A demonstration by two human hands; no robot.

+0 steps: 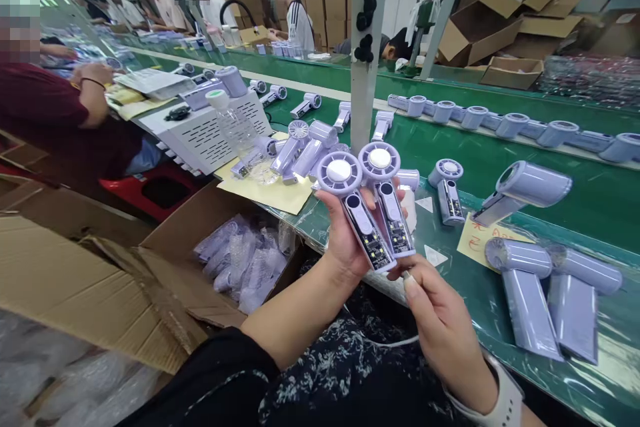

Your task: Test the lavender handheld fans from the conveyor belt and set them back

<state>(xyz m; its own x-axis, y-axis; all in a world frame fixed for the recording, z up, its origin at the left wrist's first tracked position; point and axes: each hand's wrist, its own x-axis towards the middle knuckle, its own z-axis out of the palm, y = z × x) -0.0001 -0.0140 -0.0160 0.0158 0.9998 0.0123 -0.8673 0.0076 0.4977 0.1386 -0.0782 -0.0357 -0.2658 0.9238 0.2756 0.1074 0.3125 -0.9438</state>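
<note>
My left hand (pixel 345 237) grips two lilac handheld fans side by side, the left fan (pixel 350 203) and the right fan (pixel 385 197), heads up and lit panels facing me. My right hand (pixel 440 323) sits just below their handle ends, fingers pinched on a small white plug whose thin white cable (pixel 385 342) trails down over my lap. A white watch is on that wrist.
The green conveyor bench (pixel 590 200) carries more fans: one (pixel 447 190) beside my hands, three (pixel 545 287) at right, a row (pixel 500 121) behind. An open carton of bagged fans (pixel 245 260) stands at left. Other people work along the line at left and back.
</note>
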